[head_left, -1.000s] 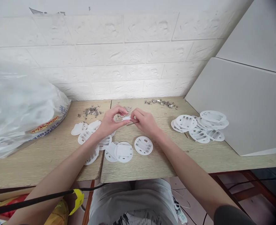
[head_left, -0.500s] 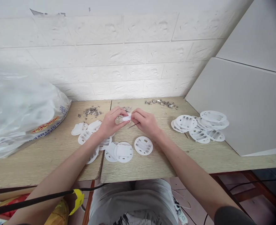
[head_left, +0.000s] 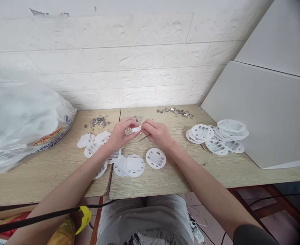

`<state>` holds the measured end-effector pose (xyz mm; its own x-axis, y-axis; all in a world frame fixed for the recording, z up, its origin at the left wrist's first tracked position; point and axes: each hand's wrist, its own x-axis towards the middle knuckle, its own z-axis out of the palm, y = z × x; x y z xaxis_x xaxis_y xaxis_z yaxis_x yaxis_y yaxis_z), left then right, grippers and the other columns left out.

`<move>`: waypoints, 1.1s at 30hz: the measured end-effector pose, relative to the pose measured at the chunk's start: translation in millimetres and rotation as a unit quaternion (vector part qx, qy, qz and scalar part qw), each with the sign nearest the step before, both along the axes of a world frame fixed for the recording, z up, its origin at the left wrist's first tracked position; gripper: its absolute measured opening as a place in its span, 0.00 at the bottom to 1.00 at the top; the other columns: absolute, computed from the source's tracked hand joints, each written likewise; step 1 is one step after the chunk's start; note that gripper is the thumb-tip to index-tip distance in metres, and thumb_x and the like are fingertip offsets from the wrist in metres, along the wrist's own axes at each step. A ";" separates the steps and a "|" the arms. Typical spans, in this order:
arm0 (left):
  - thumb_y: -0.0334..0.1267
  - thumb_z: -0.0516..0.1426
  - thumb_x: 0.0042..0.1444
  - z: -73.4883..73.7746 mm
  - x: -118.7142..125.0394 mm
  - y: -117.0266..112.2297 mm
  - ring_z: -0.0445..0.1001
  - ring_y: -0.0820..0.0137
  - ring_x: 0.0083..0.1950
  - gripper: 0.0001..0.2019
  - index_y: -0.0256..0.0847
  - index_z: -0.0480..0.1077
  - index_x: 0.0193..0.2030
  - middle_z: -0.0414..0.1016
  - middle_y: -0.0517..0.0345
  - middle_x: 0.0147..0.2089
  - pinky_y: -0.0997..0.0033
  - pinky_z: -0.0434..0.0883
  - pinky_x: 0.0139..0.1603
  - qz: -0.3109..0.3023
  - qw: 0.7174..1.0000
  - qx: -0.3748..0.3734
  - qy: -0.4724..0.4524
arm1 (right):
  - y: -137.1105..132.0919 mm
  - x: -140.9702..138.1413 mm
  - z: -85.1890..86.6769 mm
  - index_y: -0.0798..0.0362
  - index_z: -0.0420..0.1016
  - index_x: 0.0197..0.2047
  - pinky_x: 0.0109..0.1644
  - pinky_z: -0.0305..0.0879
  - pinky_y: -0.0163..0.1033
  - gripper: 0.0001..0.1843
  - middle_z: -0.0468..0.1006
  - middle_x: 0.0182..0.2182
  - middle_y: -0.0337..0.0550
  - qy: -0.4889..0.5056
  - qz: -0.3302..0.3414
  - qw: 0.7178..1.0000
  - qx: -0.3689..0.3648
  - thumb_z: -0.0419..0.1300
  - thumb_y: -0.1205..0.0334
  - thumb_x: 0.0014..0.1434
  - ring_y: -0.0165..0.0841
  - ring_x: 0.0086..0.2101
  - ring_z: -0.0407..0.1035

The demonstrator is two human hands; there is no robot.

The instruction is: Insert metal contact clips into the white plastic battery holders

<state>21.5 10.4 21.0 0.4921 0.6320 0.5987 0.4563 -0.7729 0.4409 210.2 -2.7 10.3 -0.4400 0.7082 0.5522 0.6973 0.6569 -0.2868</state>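
Observation:
Over the middle of the table, my left hand (head_left: 121, 132) pinches a small white plastic piece (head_left: 136, 129) between thumb and fingers. It looks like a battery holder tilted on edge, though fingers cover part of it. My right hand (head_left: 158, 133) is closed at the piece's right end, and a thin pointed metal tool (head_left: 144, 137) juts from beneath its fingers. What its fingertips grip at the piece is hidden. Just below lies one round white battery holder (head_left: 156, 158) with slots. More of these white holders (head_left: 134, 165) overlap near my left forearm.
Stacked round holders (head_left: 231, 126) lie at the right beside a grey panel (head_left: 262, 115). Small metal contacts form piles at the back left (head_left: 99, 121), behind my hands (head_left: 137, 119) and at the back right (head_left: 176, 111). A large plastic bag (head_left: 24, 119) bulges at the left.
The white piece has tilted slightly in my fingers, and my right hand has shifted a little to the left. The holders on the table have stayed in place.

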 end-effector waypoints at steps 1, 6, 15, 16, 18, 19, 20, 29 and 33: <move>0.38 0.57 0.57 0.0 0.4 0.0 0.69 0.71 0.39 0.05 0.40 0.68 0.38 0.71 0.56 0.37 0.70 0.68 0.42 0.006 1.000 -0.002 0.000 | 0.4 -0.2 0.8 0.51 0.70 0.34 0.34 0.54 0.33 0.13 0.74 0.35 0.44 0.021 0.003 1.000 -0.013 0.46 0.64 0.65 0.29 0.31 0.64; 0.43 0.56 0.57 -0.4 2.5 2.5 0.67 0.73 0.33 0.10 0.40 0.73 0.38 0.70 0.57 0.34 0.72 0.66 0.35 0.059 0.995 -0.075 0.003 | 7.0 -0.6 1.5 0.51 0.69 0.38 0.34 0.59 0.33 0.08 0.75 0.33 0.40 0.184 -0.009 0.970 -0.155 0.60 0.57 0.57 0.28 0.28 0.64; 0.51 0.55 0.54 -10.4 -0.7 7.0 0.65 0.72 0.28 0.17 0.38 0.77 0.31 0.74 0.58 0.28 0.72 0.62 0.28 0.063 0.959 -0.252 0.114 | 15.3 2.3 -11.2 0.55 0.74 0.32 0.28 0.55 0.31 0.06 0.72 0.22 0.36 0.194 -0.017 0.909 -0.370 0.62 0.62 0.49 0.27 0.24 0.64; 0.51 0.55 0.54 -11.1 -0.4 6.7 0.65 0.72 0.27 0.17 0.38 0.77 0.31 0.74 0.58 0.27 0.73 0.62 0.27 0.068 0.956 -0.262 0.117 | 14.6 1.8 -10.1 0.55 0.75 0.31 0.27 0.54 0.31 0.06 0.71 0.21 0.36 0.181 -0.032 0.910 -0.372 0.62 0.62 0.49 0.27 0.24 0.63; 0.49 0.55 0.54 -11.7 0.7 6.0 0.65 0.72 0.26 0.16 0.39 0.77 0.31 0.73 0.59 0.25 0.73 0.61 0.26 0.078 0.952 -0.270 0.119 | 13.2 0.5 -7.0 0.55 0.76 0.30 0.26 0.53 0.31 0.06 0.69 0.19 0.35 0.164 -0.057 0.912 -0.373 0.62 0.62 0.49 0.26 0.23 0.61; 0.48 0.55 0.53 -11.6 1.4 5.8 0.65 0.72 0.26 0.15 0.39 0.77 0.31 0.73 0.59 0.25 0.73 0.61 0.26 0.082 0.952 -0.269 0.119 | 12.6 -0.3 -5.5 0.55 0.76 0.30 0.26 0.53 0.31 0.06 0.68 0.19 0.35 0.159 -0.066 0.913 -0.371 0.62 0.62 0.48 0.26 0.23 0.60; 0.46 0.55 0.53 -11.4 2.1 5.6 0.65 0.72 0.26 0.14 0.39 0.77 0.32 0.72 0.59 0.24 0.73 0.61 0.26 0.085 0.953 -0.265 0.121 | 12.1 -1.2 -4.2 0.56 0.76 0.29 0.26 0.52 0.32 0.06 0.67 0.19 0.34 0.154 -0.072 0.914 -0.369 0.62 0.63 0.48 0.26 0.23 0.59; 0.43 0.56 0.53 -11.9 4.9 7.5 0.65 0.72 0.26 0.10 0.39 0.74 0.30 0.70 0.60 0.24 0.72 0.62 0.28 0.105 0.951 -0.256 0.139 | 10.7 -9.3 -4.6 0.55 0.69 0.24 0.30 0.55 0.33 0.03 0.71 0.22 0.37 0.144 -0.095 0.924 -0.342 0.60 0.68 0.48 0.27 0.26 0.63; 0.44 0.55 0.54 -15.1 4.0 9.6 0.65 0.71 0.27 0.10 0.39 0.71 0.30 0.70 0.60 0.25 0.71 0.61 0.29 0.104 0.949 -0.246 0.168 | 9.6 -11.8 -5.9 0.54 0.64 0.22 0.29 0.53 0.34 0.08 0.69 0.21 0.37 0.122 -0.104 0.934 -0.320 0.59 0.69 0.49 0.28 0.25 0.62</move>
